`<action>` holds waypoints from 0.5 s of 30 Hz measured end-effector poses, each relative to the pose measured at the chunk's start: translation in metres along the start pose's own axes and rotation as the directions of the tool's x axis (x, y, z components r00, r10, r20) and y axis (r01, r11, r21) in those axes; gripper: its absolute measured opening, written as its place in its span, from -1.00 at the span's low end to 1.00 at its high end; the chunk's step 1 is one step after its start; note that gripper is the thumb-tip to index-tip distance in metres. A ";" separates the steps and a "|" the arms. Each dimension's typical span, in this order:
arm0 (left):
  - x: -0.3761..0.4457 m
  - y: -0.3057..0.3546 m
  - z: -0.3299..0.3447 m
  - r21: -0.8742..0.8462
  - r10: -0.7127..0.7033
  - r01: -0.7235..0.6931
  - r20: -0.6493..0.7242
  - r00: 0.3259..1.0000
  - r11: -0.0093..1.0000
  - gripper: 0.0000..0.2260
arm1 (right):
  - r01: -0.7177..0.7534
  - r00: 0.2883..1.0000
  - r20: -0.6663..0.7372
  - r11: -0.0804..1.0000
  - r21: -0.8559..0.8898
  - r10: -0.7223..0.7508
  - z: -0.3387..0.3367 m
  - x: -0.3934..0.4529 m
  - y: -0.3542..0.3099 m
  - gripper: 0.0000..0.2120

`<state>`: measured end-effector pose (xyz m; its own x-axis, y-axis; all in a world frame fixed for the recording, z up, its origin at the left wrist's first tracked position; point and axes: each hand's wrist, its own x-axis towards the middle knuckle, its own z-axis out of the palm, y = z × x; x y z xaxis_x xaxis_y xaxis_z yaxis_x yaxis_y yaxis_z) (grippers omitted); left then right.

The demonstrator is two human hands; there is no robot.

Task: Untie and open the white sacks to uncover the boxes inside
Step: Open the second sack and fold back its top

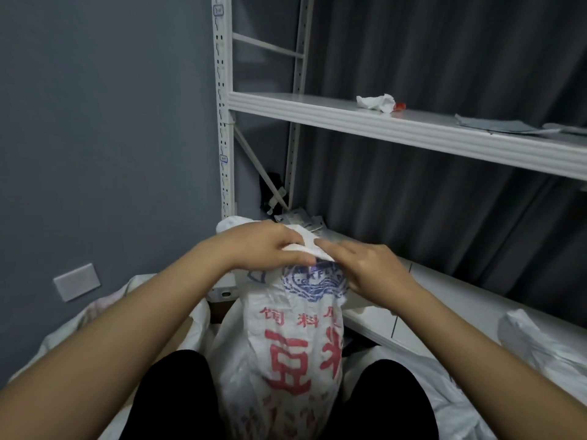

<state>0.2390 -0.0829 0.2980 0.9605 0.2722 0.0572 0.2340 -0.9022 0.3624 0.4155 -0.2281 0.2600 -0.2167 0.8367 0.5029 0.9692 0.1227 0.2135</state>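
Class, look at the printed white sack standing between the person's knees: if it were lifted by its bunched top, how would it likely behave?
The white sack looks floppy: its woven skin is creased. It probably keeps some shape, since it stands upright and filled. The left hand grips the bunched neck, so it seems easy to grasp there.

Sack (pixel 286 344) upright between the knees, shelf rack (pixel 381 122) behind, crumpled paper (pixel 376 102) on shelf
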 end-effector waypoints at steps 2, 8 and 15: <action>0.000 -0.003 -0.003 -0.010 -0.034 0.035 0.064 0.997 0.999 -0.71 | -0.013 0.998 -0.057 0.997 0.074 0.018 0.005 -0.005 0.001 -0.54; 0.004 0.004 0.012 0.409 0.147 -0.045 -0.221 0.964 0.911 -0.74 | -0.273 0.960 0.172 0.880 0.390 0.222 -0.002 0.002 -0.001 -0.64; 0.004 -0.014 -0.013 0.253 0.011 -0.010 -0.005 1.000 0.968 -0.66 | -0.390 0.920 0.165 0.777 0.495 0.356 -0.003 -0.010 0.018 -0.81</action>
<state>0.2380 -0.0648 0.3055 0.9624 0.2636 0.0661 0.2551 -0.9600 0.1151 0.4348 -0.2356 0.2609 0.1654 0.9011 0.4008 0.8949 0.0336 -0.4449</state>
